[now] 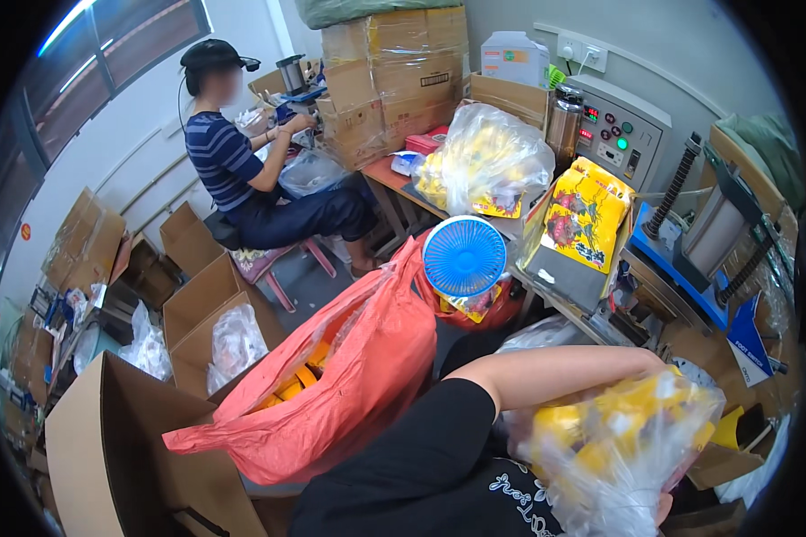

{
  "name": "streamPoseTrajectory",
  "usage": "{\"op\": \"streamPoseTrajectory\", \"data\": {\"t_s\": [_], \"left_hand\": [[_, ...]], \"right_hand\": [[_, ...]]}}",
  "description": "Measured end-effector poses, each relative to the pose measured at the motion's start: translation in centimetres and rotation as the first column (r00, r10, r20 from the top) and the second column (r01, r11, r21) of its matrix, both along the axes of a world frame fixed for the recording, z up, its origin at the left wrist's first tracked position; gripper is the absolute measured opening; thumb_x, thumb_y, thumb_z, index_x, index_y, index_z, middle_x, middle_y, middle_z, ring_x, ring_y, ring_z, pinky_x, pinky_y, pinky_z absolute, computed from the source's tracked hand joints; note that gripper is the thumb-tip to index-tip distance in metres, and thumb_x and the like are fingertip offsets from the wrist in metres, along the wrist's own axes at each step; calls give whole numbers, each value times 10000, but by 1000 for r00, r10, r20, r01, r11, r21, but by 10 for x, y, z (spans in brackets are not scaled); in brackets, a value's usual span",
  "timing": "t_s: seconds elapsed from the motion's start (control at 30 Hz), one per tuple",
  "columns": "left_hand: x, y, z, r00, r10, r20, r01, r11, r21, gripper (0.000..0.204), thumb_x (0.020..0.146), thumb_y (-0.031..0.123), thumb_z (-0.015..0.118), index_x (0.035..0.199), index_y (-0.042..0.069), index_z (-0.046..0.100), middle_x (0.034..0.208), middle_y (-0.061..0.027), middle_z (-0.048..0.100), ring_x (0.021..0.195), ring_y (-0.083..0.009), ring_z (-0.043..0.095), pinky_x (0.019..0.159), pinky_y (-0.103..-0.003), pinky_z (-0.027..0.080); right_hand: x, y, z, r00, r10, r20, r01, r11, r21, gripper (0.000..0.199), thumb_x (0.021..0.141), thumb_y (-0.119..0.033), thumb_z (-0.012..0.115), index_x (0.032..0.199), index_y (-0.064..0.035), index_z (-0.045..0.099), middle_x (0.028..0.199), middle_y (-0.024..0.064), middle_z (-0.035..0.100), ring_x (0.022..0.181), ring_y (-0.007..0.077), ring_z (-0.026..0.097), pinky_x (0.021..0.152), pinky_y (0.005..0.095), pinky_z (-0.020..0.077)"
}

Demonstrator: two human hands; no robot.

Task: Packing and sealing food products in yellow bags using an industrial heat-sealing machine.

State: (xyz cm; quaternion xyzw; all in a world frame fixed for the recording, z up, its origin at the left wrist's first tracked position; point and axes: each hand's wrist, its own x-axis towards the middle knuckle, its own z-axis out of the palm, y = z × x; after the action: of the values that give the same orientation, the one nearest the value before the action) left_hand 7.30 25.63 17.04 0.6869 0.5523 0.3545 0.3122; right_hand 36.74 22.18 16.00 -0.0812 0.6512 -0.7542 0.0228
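Observation:
A clear plastic bag [613, 438] full of yellow packets is held close to my body at the lower right. My left forearm crosses above it from the lower middle, and my left hand [658, 362] reaches the bag's upper far edge; its fingers are hidden. Only a small part of my right hand [664, 507] shows, pressed against the bag's lower right side and supporting it. Left of my arm stands a large red plastic sack [349, 394], its mouth partly spread, with orange-yellow pieces inside.
A blue round fan [464, 256] stands before the worktable. On the table are a stack of yellow packets [587, 215], another filled clear bag [493, 157] and a steel flask [564, 125]. A blue press [681, 259] is at right, open cardboard boxes [134, 438] at left. A co-worker [233, 170] sits beyond.

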Motion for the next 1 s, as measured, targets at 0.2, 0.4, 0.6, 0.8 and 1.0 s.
{"op": "streamPoseTrajectory", "data": {"t_s": [0.2,0.4,0.6,0.8,1.0], "left_hand": [[69,-86,69,870,309,384,-205,936,-287,436,940,361,572,1178,-2,607,1035,-60,663,903,-168,588,832,-328,483],[41,-200,-32,525,612,592,-798,595,93,279,868,241,622,981,-9,671,853,-80,699,720,-165,651,690,-303,521],[87,-316,-152,5,994,-110,-920,-39,-390,804,823,487,617,1457,115,291,1394,-210,416,1279,-343,440,1017,-439,396],[63,-301,-137,-57,974,221,-854,67,-515,856,731,556,732,1313,3,436,1266,-221,523,1162,-294,530,978,-370,421],[1,-307,-133,281,940,193,-772,340,-536,643,781,376,758,1208,-65,569,1117,-163,642,973,-234,634,832,-358,502]], "right_hand": [[21,5,5,998,-56,1,56,998,42,567,707,-306,817,1130,-25,565,1000,46,621,880,169,599,789,312,480],[2,-3,20,1000,17,4,-17,997,74,545,690,-301,833,1091,-27,587,969,42,624,859,163,597,775,305,473],[-29,-24,44,996,86,15,-87,991,100,524,672,-296,850,1053,-30,608,938,38,627,838,158,594,761,298,465],[-23,-29,78,990,-136,34,130,983,132,503,655,-292,867,1015,-32,630,908,34,630,817,153,592,747,292,458],[59,-14,97,906,-344,-248,232,891,-389,530,691,-296,850,1077,-13,621,963,34,638,848,124,593,726,289,470]]}}
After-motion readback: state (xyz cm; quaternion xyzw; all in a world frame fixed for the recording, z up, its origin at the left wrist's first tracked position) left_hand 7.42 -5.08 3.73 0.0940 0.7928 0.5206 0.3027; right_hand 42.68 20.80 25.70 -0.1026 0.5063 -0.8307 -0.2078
